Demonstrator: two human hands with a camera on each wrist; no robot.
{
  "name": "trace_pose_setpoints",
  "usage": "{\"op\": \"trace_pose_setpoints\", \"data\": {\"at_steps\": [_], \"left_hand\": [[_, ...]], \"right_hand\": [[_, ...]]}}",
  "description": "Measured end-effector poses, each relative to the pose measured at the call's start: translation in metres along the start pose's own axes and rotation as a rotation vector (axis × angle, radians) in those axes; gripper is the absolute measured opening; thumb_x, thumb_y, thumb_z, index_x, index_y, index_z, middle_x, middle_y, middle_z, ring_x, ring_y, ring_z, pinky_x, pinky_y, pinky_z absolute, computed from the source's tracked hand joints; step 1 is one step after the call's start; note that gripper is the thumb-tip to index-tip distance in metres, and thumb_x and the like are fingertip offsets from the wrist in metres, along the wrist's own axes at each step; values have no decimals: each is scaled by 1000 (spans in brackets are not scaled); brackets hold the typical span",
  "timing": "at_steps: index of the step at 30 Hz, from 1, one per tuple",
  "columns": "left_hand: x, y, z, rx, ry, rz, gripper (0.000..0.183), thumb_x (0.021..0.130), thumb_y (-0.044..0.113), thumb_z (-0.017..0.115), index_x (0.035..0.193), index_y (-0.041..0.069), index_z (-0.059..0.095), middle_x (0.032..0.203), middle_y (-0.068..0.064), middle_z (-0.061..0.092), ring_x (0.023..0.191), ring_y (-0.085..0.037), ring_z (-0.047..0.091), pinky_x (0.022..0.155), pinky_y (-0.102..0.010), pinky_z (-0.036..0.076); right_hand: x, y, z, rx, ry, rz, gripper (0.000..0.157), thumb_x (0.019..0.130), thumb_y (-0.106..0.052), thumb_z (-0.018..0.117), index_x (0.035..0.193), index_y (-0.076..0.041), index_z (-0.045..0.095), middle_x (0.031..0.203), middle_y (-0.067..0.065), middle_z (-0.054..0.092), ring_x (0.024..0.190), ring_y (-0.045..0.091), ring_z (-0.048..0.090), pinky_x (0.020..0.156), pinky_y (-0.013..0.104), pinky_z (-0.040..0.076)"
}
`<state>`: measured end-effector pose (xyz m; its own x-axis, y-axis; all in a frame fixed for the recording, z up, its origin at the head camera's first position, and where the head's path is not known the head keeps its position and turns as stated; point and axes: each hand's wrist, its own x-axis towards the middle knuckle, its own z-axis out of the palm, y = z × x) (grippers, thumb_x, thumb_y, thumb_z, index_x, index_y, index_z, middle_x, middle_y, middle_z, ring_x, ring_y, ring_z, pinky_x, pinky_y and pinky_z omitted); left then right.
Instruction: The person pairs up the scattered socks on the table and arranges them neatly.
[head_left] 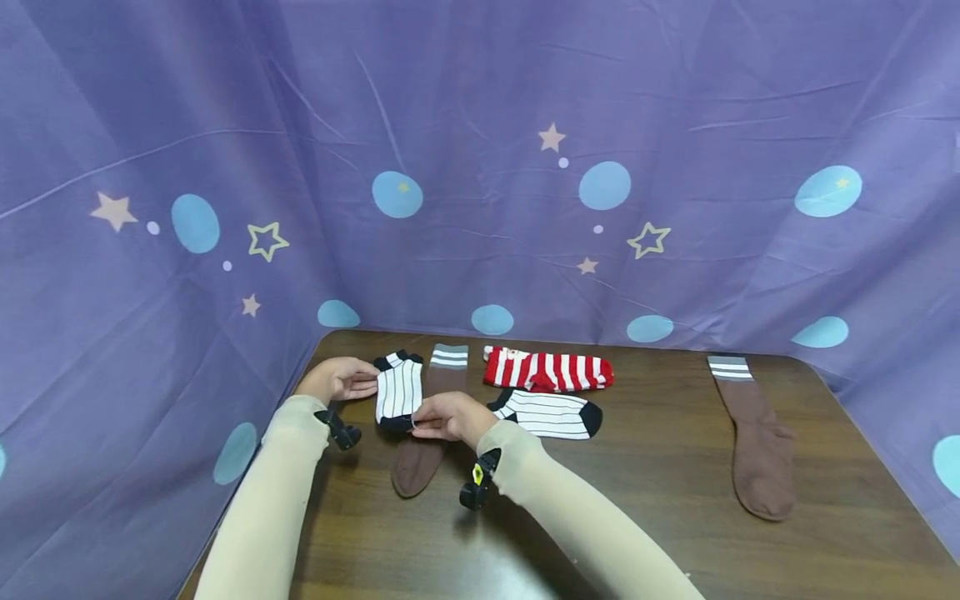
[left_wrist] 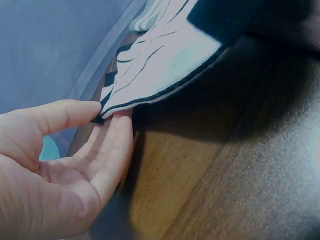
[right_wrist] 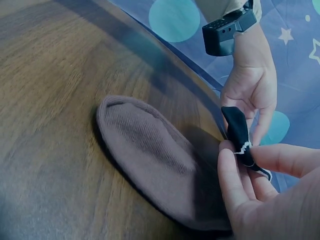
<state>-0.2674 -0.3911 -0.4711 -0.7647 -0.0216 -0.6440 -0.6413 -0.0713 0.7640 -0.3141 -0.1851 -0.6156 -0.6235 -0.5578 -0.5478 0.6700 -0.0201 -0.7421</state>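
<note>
A white ankle sock with thin black stripes and black ends (head_left: 399, 393) is stretched between my two hands, over a long brown sock (head_left: 420, 468). At its left edge, my left hand (head_left: 347, 380) pinches the fabric between thumb and fingers; the left wrist view shows this corner of the striped sock (left_wrist: 160, 70) close up. My right hand (head_left: 450, 417) pinches the black toe (right_wrist: 237, 130) at its white-stitched seam. Under the hands, the brown sock lies flat, its grey, white-striped cuff at the far end and its toe towards me.
To the right, a second striped ankle sock (head_left: 553, 415) lies below a red-and-white striped sock (head_left: 558, 372). Another long brown sock (head_left: 763, 454) is at the right of the wooden table (head_left: 645, 508). A purple curtain (head_left: 480, 258) hangs behind and along the left edge.
</note>
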Motion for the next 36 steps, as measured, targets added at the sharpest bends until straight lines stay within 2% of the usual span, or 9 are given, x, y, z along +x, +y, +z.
{"op": "trace_pose_setpoints", "data": {"at_steps": [2, 3, 7, 10, 14, 20, 25, 31, 36], "left_hand": [[1, 0, 1, -10, 24, 5, 4, 102, 5, 55, 106, 3, 55, 81, -1, 65, 76, -10, 65, 88, -26, 61], [1, -1, 2, -9, 35, 11, 4, 102, 6, 55, 105, 4, 56, 81, -1, 65, 76, -10, 65, 89, -26, 61], [4, -2, 6, 4, 80, 38, 6, 101, 9, 58, 102, 4, 56, 77, 1, 64, 72, -9, 64, 86, -26, 61], [8, -3, 7, 6, 97, 46, 7, 100, 8, 59, 100, 4, 54, 75, 1, 63, 69, -9, 63, 79, -24, 62], [10, -3, 6, 7, 105, 49, 6, 99, 7, 58, 100, 5, 53, 74, 2, 61, 67, -8, 62, 76, -22, 62], [9, -3, 6, -13, 111, 53, 3, 99, 7, 55, 100, 4, 55, 74, 2, 61, 68, -7, 62, 80, -23, 62], [3, -4, 6, -14, 107, 53, 4, 97, 6, 52, 101, 5, 55, 76, 2, 60, 69, -7, 62, 81, -23, 61], [-2, -4, 5, -9, 91, 45, 7, 95, 8, 50, 101, 5, 50, 78, 1, 58, 71, -8, 61, 84, -23, 61], [-3, -4, 5, -8, 77, 38, 8, 94, 9, 48, 101, 5, 46, 81, -3, 56, 70, -10, 64, 86, -25, 62]], "right_hand": [[49, 16, -18, 8, -15, 28, 30, 77, 14, 74, 100, -5, 69, 93, 12, 75, 88, 31, 75, 75, 40, 65], [47, 16, -18, 6, -9, 29, 30, 78, 14, 73, 101, -5, 69, 94, 13, 76, 89, 31, 75, 76, 40, 65], [-46, -12, 20, -35, 104, 12, 24, 89, 13, 63, 109, 0, 67, 109, 19, 75, 108, 36, 72, 93, 44, 61], [-123, -36, 48, -12, 138, 17, 11, 95, 8, 58, 103, 4, 64, 109, 22, 72, 119, 36, 67, 103, 42, 56], [-156, -49, 58, 57, 125, 35, 7, 100, 2, 56, 94, 2, 60, 108, 21, 68, 128, 36, 61, 109, 39, 51], [-150, -50, 53, 72, 133, 16, 9, 96, 4, 63, 88, -1, 62, 120, 22, 71, 121, 33, 66, 108, 40, 53], [-142, -50, 49, 76, 146, -1, 11, 92, 7, 65, 86, -1, 63, 102, 17, 74, 99, 27, 71, 107, 41, 54], [-144, -55, 48, 120, 167, -6, 3, 95, 3, 60, 95, 0, 59, 104, 17, 68, 121, 31, 64, 111, 41, 51], [-145, -56, 44, 181, 202, -17, 4, 96, 0, 56, 97, 4, 56, 93, 11, 57, 124, 32, 60, 113, 42, 49]]}}
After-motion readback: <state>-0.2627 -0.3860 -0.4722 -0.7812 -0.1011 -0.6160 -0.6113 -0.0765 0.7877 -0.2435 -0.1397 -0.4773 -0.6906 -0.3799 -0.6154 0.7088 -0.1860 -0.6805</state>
